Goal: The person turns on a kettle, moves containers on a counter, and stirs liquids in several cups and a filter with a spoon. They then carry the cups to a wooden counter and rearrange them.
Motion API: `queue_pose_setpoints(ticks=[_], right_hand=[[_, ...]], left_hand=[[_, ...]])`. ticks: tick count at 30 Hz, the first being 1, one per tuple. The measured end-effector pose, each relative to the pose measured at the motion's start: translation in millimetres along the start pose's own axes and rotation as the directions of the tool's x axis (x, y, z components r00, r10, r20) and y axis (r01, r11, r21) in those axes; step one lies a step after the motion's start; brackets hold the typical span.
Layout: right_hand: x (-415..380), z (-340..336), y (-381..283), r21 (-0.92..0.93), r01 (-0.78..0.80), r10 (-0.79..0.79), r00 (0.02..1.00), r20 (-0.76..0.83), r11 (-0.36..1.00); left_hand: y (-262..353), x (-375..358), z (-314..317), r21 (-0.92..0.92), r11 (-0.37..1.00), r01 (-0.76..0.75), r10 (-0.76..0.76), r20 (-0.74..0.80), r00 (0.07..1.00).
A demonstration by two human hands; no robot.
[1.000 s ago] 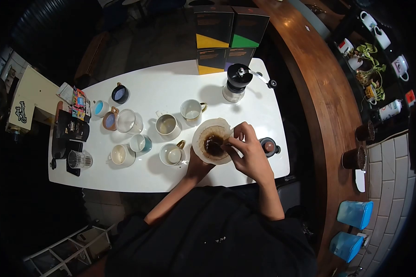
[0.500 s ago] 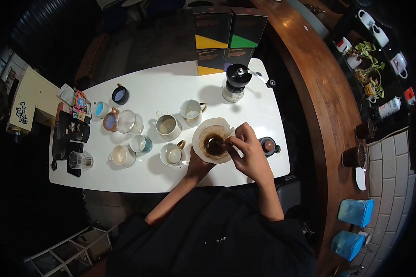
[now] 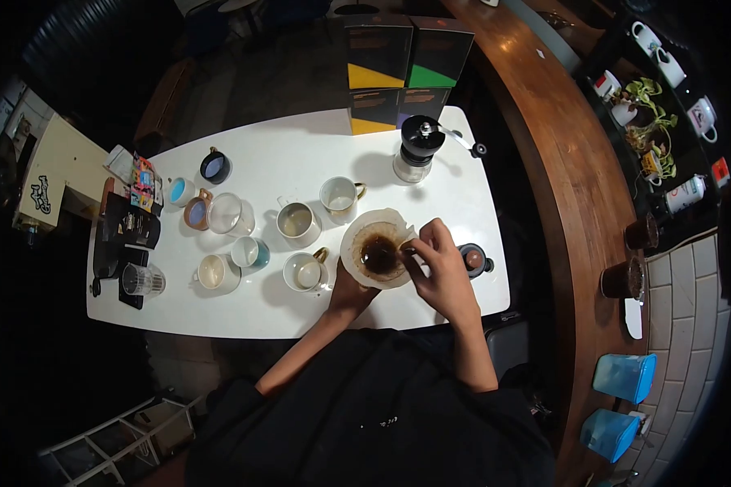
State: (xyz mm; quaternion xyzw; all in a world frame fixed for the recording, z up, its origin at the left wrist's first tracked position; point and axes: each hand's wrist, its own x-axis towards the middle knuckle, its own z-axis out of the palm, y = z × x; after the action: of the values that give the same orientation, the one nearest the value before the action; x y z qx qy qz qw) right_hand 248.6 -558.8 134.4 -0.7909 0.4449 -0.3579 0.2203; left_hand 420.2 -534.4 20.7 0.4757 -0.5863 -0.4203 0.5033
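Observation:
A paper coffee filter (image 3: 357, 233), set in a dripper mostly hidden under it, stands near the table's front edge. Dark wet coffee (image 3: 379, 256) lies at its bottom. My left hand (image 3: 352, 299) is closed around the dripper from below; its fingertips are out of sight. Over the filter's right rim, my right hand (image 3: 444, 280) is pinched shut, fingertips just above the coffee. Whatever thin thing it holds is too dark and small to make out. Left of the filter stands a mug with a gold handle (image 3: 304, 273); behind it, another mug (image 3: 340, 197).
A hand coffee grinder (image 3: 419, 146) stands behind the filter, with stacked boxes (image 3: 378, 53) at the back. Several cups, a glass carafe (image 3: 226, 213) and a ribbed glass (image 3: 144, 280) fill the left. A dark round-topped object (image 3: 474, 260) sits beside my right hand. A wooden counter (image 3: 536, 154) runs along the right.
My right hand's pinched fingers have shifted slightly over the coffee toward the filter's right rim. My left hand keeps its hold. The whole view has shifted a little.

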Motion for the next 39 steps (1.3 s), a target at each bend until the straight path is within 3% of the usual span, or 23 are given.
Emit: queue_pose_setpoints(ticks=[2, 5, 7, 11, 14, 16, 23, 25, 30, 33, 35, 36, 39], right_hand=[[-0.2, 0.5, 2.9, 0.010, 0.007, -0.007, 1.000, -0.016, 1.000], [-2.2, -2.7, 2.1, -0.018, -0.031, 0.031, 1.000, -0.002, 0.999], [-3.6, -3.1, 2.0, -0.019, -0.029, 0.029, 1.000, 0.006, 0.999], [-3.4, -4.2, 2.1, -0.052, -0.033, 0.032, 0.999, -0.016, 0.998], [-4.6, -5.3, 1.6, -0.028, -0.062, 0.062, 0.998, -0.019, 0.998], [-5.6, -5.4, 3.1, -0.042, -0.052, 0.050, 0.998, -0.027, 0.998], [-8.5, -8.2, 5.3, -0.127, -0.076, 0.068, 0.996, -0.064, 0.989], [-9.7, -9.7, 4.9, -0.139, -0.091, 0.080, 0.994, -0.078, 0.986], [-13.8, -14.1, 4.9, -0.175, -0.135, 0.118, 0.987, -0.108, 0.975], [-16.2, -16.0, 2.9, -0.207, -0.132, 0.093, 0.978, -0.188, 0.969], [-21.0, -17.6, -2.5, -0.064, -0.116, 0.083, 0.922, -0.378, 0.991], [-24.7, -18.1, -6.1, -0.065, -0.113, 0.080, 0.922, -0.379, 0.991], [-36.3, -17.2, -16.6, -0.114, -0.001, -0.052, 0.883, -0.466, 0.994]], left_hand=[[-3.3, -0.3, -3.0, 0.025, 0.999, 0.028, -0.030, 0.060, 0.998], [-16.2, -5.5, -3.7, 0.144, 0.988, -0.053, 0.041, 0.081, 0.996], [-26.0, -11.3, -6.7, 0.328, 0.925, -0.192, 0.165, 0.108, 0.980], [-33.8, -27.6, -12.1, 0.355, 0.912, -0.205, 0.178, 0.106, 0.978], [-2.7, -32.9, -14.6, 0.397, 0.897, -0.193, 0.198, 0.029, 0.980], [4.7, -35.7, -15.2, 0.349, 0.933, -0.084, 0.108, -0.048, 0.993], [12.9, -44.8, -18.5, 0.417, 0.907, -0.062, 0.098, -0.064, 0.993], [20.2, -46.4, -19.5, 0.369, 0.929, 0.017, 0.015, -0.085, 0.996], [18.5, -50.6, -20.9, 0.405, 0.914, 0.002, 0.040, -0.095, 0.995], [18.8, -56.4, -21.0, 0.408, 0.913, -0.033, 0.079, -0.098, 0.992], [20.2, -60.3, -20.1, 0.397, 0.916, -0.052, 0.102, -0.106, 0.989], [20.6, -62.6, -18.8, 0.350, 0.937, -0.023, 0.071, -0.124, 0.990], [26.9, -67.6, -14.6, 0.332, 0.943, -0.011, 0.068, -0.160, 0.985]])
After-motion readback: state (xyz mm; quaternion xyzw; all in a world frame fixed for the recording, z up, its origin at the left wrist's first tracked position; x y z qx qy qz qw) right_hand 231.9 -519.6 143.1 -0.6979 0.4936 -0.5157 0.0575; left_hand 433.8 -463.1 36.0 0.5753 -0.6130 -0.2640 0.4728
